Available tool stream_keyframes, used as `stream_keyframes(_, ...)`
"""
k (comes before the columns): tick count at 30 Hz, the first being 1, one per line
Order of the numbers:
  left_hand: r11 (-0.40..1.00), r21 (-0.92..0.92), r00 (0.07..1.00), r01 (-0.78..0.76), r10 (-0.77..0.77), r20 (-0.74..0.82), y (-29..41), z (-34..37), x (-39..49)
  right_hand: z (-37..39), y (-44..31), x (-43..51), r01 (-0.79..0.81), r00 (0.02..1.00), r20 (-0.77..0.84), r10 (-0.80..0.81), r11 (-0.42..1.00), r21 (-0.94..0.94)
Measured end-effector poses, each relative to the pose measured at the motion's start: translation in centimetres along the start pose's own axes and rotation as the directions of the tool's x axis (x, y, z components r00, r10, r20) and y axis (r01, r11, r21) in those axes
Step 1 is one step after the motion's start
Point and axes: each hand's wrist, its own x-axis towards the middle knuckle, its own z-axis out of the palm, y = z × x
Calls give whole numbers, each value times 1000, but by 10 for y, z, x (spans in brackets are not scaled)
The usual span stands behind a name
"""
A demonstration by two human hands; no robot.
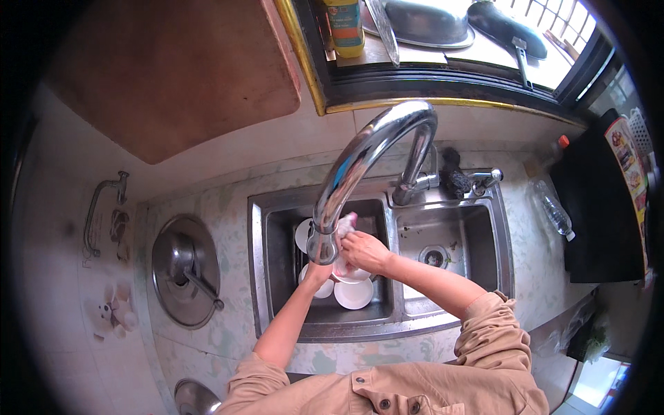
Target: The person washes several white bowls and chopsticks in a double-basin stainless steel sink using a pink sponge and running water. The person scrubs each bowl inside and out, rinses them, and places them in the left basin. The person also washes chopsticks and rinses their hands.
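My right hand (pixel 363 252) grips a white and pink dishcloth (pixel 346 224) over the left basin (pixel 282 306) of a steel double sink. Part of the cloth lies against a white bowl (pixel 358 278). At the left rim of that bowl is my left hand (pixel 317 273), which seems to hold it; the chrome faucet spout (pixel 334 192) covers most of its fingers. Below lie more white dishes: a bowl (pixel 354 294) at the front, another (pixel 324 290) beside it, and one (pixel 303 236) farther back.
The faucet arches high above my hands. The right basin (pixel 425 233) has food scraps around its drain. A dark scourer (pixel 455 179) sits behind it. A metal lid (pixel 185 306) with a ladle (pixel 202 290) lies left; a plastic bottle (pixel 554 210) lies right, near a black box-like object (pixel 596 207).
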Motion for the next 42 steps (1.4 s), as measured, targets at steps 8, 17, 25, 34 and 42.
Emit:
stream_keyframes(8, 908, 197, 928, -369, 372, 22, -40, 4, 37, 32, -21, -4, -523, 819, 19, 573, 732, 436)
stream_keyframes(17, 978, 40, 975, -205, 207, -82, -43, 6, 36, 24, -22, 22, -382, 723, -56, 688, 466, 798)
stream_keyframes(25, 999, -45, 993, 31, -36, -115, 7, 20, -4, 12, -36, 12, -800, 588, 302, 750, 487, 350)
stream_keyframes(34, 913, -283, 950, 293, -312, -22, -20, -4, -14, -8, -22, -14, -505, 540, 475, 695, -184, 843)
stream_keyframes(42, 972, -164, 977, 168, -143, 156, -1, -8, -19, -31, -14, 27, -303, 837, 19, 547, 433, 849)
